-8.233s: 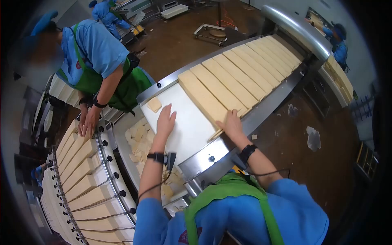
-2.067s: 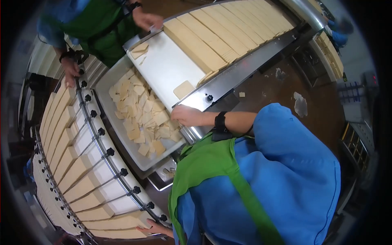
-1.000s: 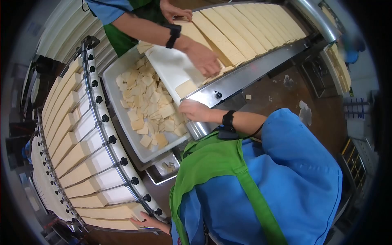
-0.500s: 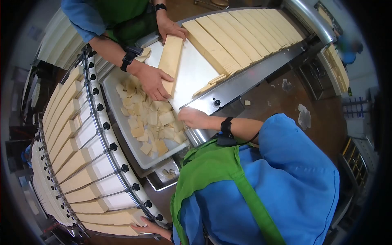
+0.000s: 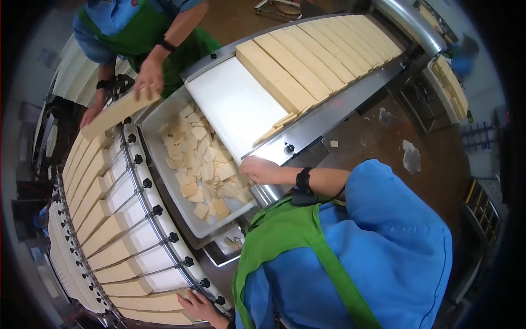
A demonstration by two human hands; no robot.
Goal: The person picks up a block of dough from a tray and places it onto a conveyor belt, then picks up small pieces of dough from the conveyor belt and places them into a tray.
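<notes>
My left hand (image 5: 200,308) is low in the view, with its fingers apart. Its fingertips touch, or lie just over, the end of a pale yellow slab (image 5: 148,302) in the near lane of the left conveyor. Curled at the near corner of the white belt (image 5: 233,101) is my right hand (image 5: 262,170); what its fingers close on, if anything, is hidden. Beside it, a white bin (image 5: 181,211) holds many thin, pale offcuts (image 5: 205,156). A co-worker's two hands hold a long pale slab (image 5: 118,116) above the left conveyor's far end.
Long slabs (image 5: 307,63) lie side by side on the upper belt, with thin strips at their near edge. Metal rods and black knobs (image 5: 158,210) line the left conveyor (image 5: 159,274). A small metal tray (image 5: 224,247) sits below the bin. White patches (image 5: 410,156) mark the floor.
The co-worker has carried a slab from the white belt leftward to above the left conveyor. My left hand's fingers have spread slightly; my right hand stays near the belt corner.
</notes>
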